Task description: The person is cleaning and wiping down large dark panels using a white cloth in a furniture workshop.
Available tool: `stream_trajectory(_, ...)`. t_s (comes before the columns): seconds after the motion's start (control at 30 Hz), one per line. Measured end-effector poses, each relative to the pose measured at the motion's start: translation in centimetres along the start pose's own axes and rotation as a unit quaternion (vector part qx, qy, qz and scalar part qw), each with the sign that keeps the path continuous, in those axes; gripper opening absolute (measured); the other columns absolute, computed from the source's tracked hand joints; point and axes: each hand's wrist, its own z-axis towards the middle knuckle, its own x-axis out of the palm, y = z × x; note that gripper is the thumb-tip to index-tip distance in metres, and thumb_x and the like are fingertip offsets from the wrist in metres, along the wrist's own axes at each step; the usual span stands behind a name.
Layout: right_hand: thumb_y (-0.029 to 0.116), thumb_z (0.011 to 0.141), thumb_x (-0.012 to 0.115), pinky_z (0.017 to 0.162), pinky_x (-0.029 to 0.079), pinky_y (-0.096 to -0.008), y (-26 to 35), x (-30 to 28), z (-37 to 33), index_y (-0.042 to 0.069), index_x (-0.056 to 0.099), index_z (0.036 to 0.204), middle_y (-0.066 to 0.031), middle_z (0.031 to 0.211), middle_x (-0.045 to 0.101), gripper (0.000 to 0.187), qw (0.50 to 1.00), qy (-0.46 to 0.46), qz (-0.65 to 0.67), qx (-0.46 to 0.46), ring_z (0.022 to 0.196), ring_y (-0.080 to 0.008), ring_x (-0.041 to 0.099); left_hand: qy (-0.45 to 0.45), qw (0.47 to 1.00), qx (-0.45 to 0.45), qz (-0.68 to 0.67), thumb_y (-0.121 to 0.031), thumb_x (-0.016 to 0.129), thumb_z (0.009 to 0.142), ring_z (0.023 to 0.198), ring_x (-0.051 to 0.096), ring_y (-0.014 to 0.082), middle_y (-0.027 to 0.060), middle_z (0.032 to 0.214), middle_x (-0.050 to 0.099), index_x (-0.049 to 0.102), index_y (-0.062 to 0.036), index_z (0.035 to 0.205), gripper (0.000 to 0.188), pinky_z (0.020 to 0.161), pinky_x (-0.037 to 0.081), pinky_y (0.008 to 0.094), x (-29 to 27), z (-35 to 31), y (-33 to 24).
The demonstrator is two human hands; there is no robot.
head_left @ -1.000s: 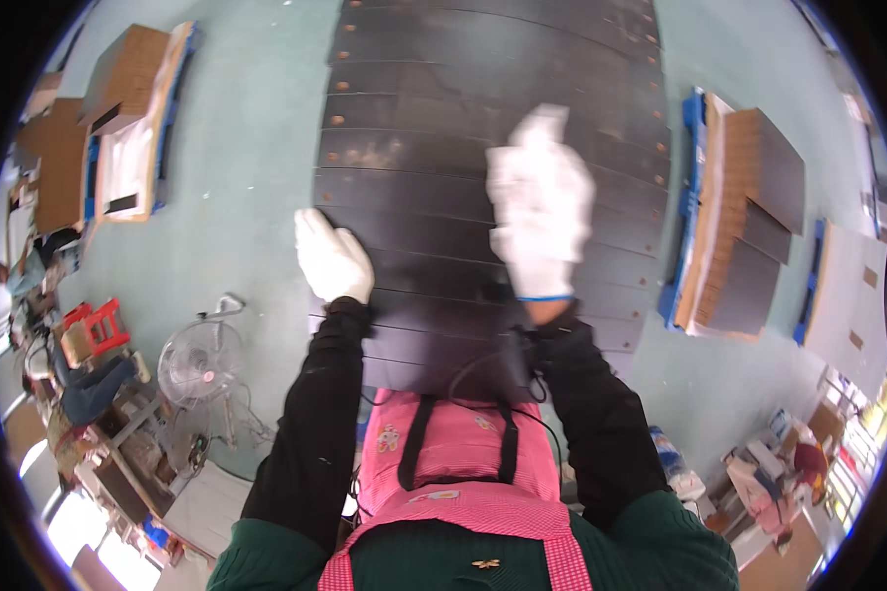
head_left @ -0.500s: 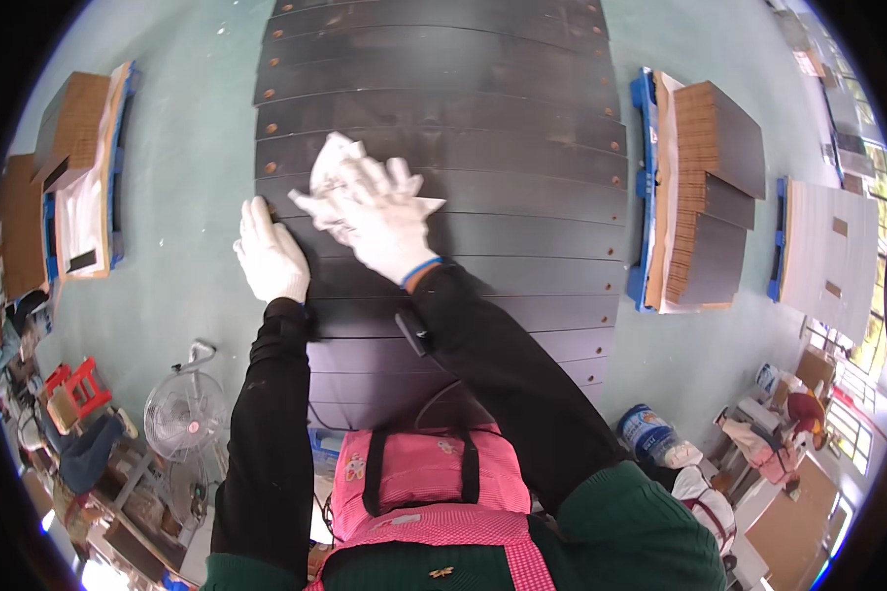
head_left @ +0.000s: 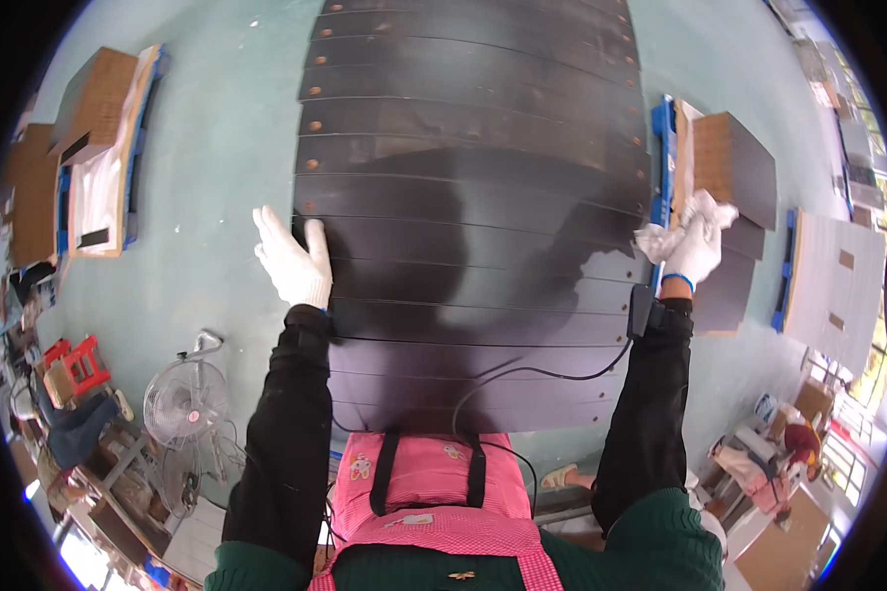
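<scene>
Dark grey boards point(head_left: 434, 231) lie in an overlapping row in front of me, with small round brown marks near their ends. In a white glove, my left hand point(head_left: 296, 260) rests at the boards' left edge, thumb and fingers apart, holding nothing. My right hand point(head_left: 697, 254), also gloved in white, is just past the boards' right edge. Its fingers are closed on a crumpled white cloth point(head_left: 708, 209). A small black device point(head_left: 642, 311) is strapped at my right wrist, and its black cable point(head_left: 537, 370) runs across the near boards.
Stacked panels on a blue pallet point(head_left: 664, 148) stand to the right; another loaded pallet point(head_left: 140, 148) is at the left. A pedestal fan point(head_left: 185, 406) stands near my left arm. Pale panels point(head_left: 838, 286) lie farther right. Other people sit at the lower left and lower right.
My right hand has swept the cloth from the left part of the boards to beyond their right edge. My left hand stays at the left edge, its thumb now spread. The view has shifted slightly.
</scene>
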Motion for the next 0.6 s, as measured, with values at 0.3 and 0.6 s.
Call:
stream_trajectory(0.3, 0.045, 0.110, 0.033, 0.130, 0.011, -0.0499, -3.8, 19.0, -17.2, 0.012, 0.029, 0.167, -0.0167, 0.173, 0.028, 0.066, 0.873, 0.176, -0.378, -0.251, 0.160, -0.0358, 0.020, 0.301, 0.900, -0.227, -0.218, -0.056, 0.083, 0.082, 0.122, 0.068, 0.0353, 0.0210, 0.132, 0.070, 0.044, -0.0087, 0.157, 0.097, 0.104, 0.051, 0.0424, -1.4, 0.4, -1.5)
stream_trajectory(0.6, 0.019, 0.097, 0.067, 0.085, 0.058, -0.0411, 17.1, 31.3, -42.5, 0.006, 0.069, 0.127, -0.0078, 0.113, 0.071, 0.033, 0.637, 0.764, 0.092, 0.054, 0.100, -0.0233, 0.070, 0.627, 0.601, -0.492, -0.049, -0.041, 0.078, 0.093, 0.125, 0.064, 0.0275, 0.0176, 0.140, 0.064, 0.052, -0.0046, 0.147, 0.071, 0.107, 0.049, 0.0451, 11.1, -1.7, 10.5)
